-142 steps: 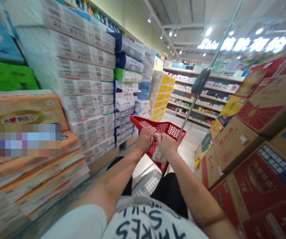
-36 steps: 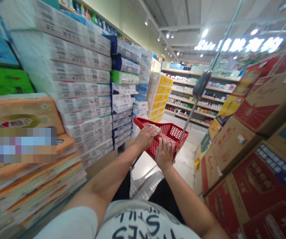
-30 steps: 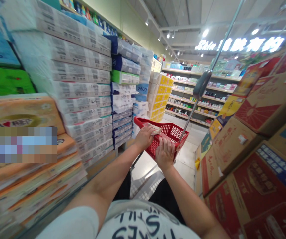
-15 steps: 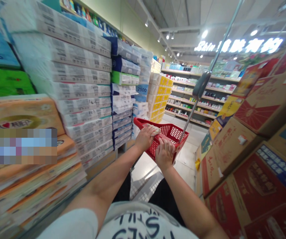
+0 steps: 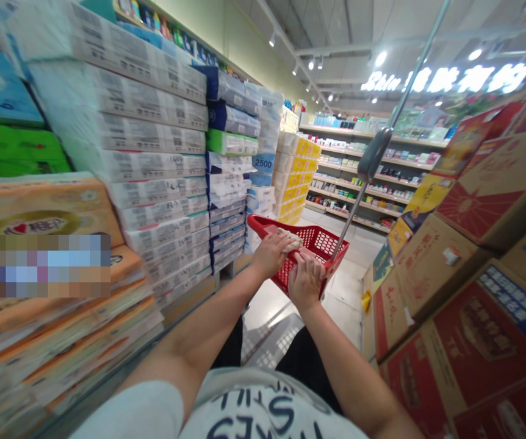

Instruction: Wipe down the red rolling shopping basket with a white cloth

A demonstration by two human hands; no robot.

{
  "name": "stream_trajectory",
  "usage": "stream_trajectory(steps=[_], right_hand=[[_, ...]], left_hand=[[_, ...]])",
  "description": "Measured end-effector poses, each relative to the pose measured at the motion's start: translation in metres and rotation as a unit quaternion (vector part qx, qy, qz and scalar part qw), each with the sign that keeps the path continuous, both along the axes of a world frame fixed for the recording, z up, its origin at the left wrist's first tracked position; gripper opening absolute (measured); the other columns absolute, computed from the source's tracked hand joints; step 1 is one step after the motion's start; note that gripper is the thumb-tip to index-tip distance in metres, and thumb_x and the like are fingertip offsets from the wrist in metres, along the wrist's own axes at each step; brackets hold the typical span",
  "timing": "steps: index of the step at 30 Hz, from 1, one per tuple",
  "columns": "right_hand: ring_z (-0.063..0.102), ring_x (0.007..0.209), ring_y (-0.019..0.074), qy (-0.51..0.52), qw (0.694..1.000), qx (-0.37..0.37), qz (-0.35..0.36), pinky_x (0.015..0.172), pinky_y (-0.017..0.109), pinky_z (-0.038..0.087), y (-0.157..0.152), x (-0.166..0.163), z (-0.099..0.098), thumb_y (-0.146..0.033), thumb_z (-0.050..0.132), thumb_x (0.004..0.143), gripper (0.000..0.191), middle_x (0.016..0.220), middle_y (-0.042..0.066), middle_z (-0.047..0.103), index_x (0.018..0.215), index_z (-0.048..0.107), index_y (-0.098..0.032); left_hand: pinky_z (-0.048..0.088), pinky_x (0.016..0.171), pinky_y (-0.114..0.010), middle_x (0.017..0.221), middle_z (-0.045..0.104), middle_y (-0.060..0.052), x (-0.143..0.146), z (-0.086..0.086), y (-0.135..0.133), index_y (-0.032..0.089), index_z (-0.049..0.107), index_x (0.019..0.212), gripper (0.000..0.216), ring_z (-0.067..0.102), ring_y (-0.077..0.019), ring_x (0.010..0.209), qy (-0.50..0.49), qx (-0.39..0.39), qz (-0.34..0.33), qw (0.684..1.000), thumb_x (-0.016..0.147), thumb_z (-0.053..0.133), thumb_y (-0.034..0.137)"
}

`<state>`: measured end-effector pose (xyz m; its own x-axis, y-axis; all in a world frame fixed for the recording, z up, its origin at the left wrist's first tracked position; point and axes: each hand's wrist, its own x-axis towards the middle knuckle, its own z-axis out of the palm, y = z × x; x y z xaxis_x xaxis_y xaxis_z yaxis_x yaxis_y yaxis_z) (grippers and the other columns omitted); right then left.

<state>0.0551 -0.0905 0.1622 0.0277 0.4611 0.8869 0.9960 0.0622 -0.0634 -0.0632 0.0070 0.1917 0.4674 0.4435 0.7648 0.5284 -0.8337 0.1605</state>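
A red plastic shopping cart [image 5: 260, 225] with a perforated basket stands just in front of my body. My left hand [image 5: 271, 255] is closed over a pale, crumpled cloth [image 5: 291, 241], pressing it against the cart's red handle bar. To its right, my right hand [image 5: 306, 279] has its fingers curled over the same bar. The underside of both grips is hidden. Through the holes, the visible part of the basket's inside shows no goods.
Tall stacks of wrapped tissue packs [image 5: 153, 143] line the left side. Cardboard cartons [image 5: 468, 305] are piled on the right. A metal pole with a grey joint [image 5: 375, 153] slants across the cart's right side. Stocked shelves [image 5: 354, 167] stand beyond the pale floor [image 5: 343, 317].
My left hand and the cloth have slid slightly right along the handle bar. My right hand keeps its grip. The whole view has shifted a little.
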Motion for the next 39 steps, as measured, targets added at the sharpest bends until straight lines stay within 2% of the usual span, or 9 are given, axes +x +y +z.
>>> stream_trajectory(steps=[4, 9, 16, 21, 27, 32, 37, 39], right_hand=[[0.045, 0.113, 0.0248, -0.008, 1.000, 0.005, -0.006, 0.101, 0.041, 0.023, -0.0003, -0.0002, -0.0006, -0.018, 0.045, 0.091, 0.032, 0.119, 0.010, 0.061, 0.120, 0.058, -0.015], [0.046, 0.112, 0.0250, -0.002, 1.000, 0.003, -0.008, 0.102, 0.041, 0.024, 0.0006, 0.0001, -0.0017, -0.018, 0.046, 0.090, 0.032, 0.118, 0.010, 0.061, 0.119, 0.059, -0.015], [0.044, 0.113, 0.0244, -0.002, 1.000, 0.005, -0.002, 0.101, 0.041, 0.025, 0.0007, 0.0003, -0.0019, -0.018, 0.047, 0.089, 0.033, 0.118, 0.010, 0.061, 0.119, 0.058, -0.015], [0.045, 0.113, 0.0245, 0.000, 1.000, 0.001, -0.006, 0.101, 0.041, 0.025, 0.0013, 0.0020, -0.0029, -0.019, 0.047, 0.089, 0.032, 0.118, 0.011, 0.061, 0.119, 0.058, -0.015], [0.045, 0.114, 0.0243, 0.001, 1.000, -0.002, -0.003, 0.101, 0.042, 0.025, 0.0013, 0.0027, -0.0032, -0.017, 0.047, 0.089, 0.034, 0.118, 0.011, 0.060, 0.121, 0.058, -0.016], [0.044, 0.115, 0.0244, 0.005, 1.000, -0.003, 0.000, 0.101, 0.042, 0.025, 0.0003, 0.0029, -0.0031, -0.017, 0.048, 0.088, 0.034, 0.120, 0.011, 0.060, 0.120, 0.058, -0.016], [0.044, 0.116, 0.0244, 0.002, 1.000, -0.005, 0.002, 0.102, 0.042, 0.025, -0.0003, 0.0035, -0.0028, -0.017, 0.047, 0.088, 0.035, 0.120, 0.011, 0.060, 0.122, 0.057, -0.016], [0.045, 0.115, 0.0244, 0.000, 1.000, -0.001, 0.001, 0.102, 0.042, 0.024, -0.0004, 0.0037, -0.0029, -0.017, 0.047, 0.089, 0.034, 0.120, 0.011, 0.060, 0.121, 0.058, -0.016]], left_hand=[[0.031, 0.113, -0.047, 0.133, 0.056, -0.008, -0.0014, -0.0003, 0.0039, 0.020, 0.056, 0.125, 0.038, 0.043, -0.0231, 0.131, -0.033, -0.021, 0.053, 0.998, 0.089, 0.044, 0.017], [0.032, 0.113, -0.046, 0.137, 0.052, -0.009, -0.0021, -0.0029, 0.0028, 0.019, 0.054, 0.128, 0.040, 0.042, -0.0225, 0.132, -0.011, -0.004, 0.013, 1.000, 0.089, 0.045, 0.018], [0.033, 0.113, -0.047, 0.135, 0.054, -0.010, -0.0048, -0.0047, 0.0084, 0.018, 0.054, 0.128, 0.040, 0.042, -0.0235, 0.132, -0.030, -0.020, 0.069, 0.997, 0.090, 0.042, 0.016], [0.031, 0.114, -0.045, 0.139, 0.051, -0.009, -0.0024, -0.0057, 0.0051, 0.018, 0.053, 0.129, 0.041, 0.039, -0.0227, 0.134, -0.003, 0.003, 0.025, 1.000, 0.090, 0.044, 0.017], [0.032, 0.114, -0.046, 0.134, 0.055, -0.010, -0.0025, -0.0025, 0.0064, 0.017, 0.055, 0.126, 0.039, 0.042, -0.0217, 0.132, -0.022, -0.002, 0.023, 1.000, 0.089, 0.043, 0.016], [0.034, 0.112, -0.046, 0.136, 0.054, -0.008, 0.0000, -0.0027, 0.0050, 0.020, 0.056, 0.126, 0.039, 0.043, -0.0210, 0.130, -0.012, -0.002, -0.007, 1.000, 0.089, 0.043, 0.016], [0.031, 0.114, -0.049, 0.133, 0.055, -0.008, -0.0006, -0.0018, 0.0070, 0.019, 0.056, 0.126, 0.042, 0.043, -0.0224, 0.131, -0.033, -0.014, 0.017, 0.999, 0.087, 0.043, 0.014], [0.031, 0.114, -0.048, 0.134, 0.055, -0.008, 0.0008, -0.0008, 0.0028, 0.020, 0.055, 0.127, 0.041, 0.043, -0.0221, 0.131, -0.021, -0.016, 0.005, 1.000, 0.087, 0.044, 0.015]])
